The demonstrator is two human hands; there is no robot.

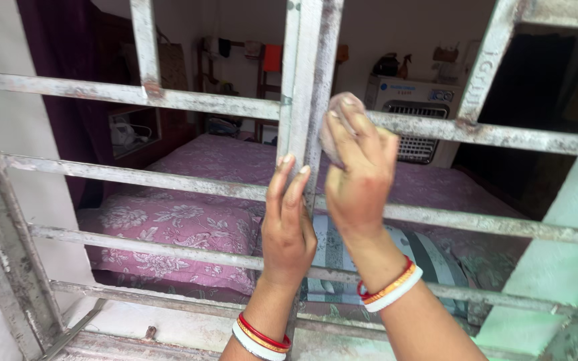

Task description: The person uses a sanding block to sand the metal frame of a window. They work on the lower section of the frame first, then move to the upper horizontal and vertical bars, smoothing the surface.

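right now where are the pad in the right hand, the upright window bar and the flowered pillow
pad [329, 137], head view, on its pale edge left of the fingers
upright window bar [310, 60], head view, on its worn upper length
flowered pillow [175, 227], head view, on its top face between two crossbars

Red, gold, white bangles [391, 289], both wrists

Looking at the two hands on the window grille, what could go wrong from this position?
The flaking bars look rough, so the left hand, resting bare on the upright bar, might get scratched. The right hand presses a small pad there; loosened flakes may fall onto the bed inside.
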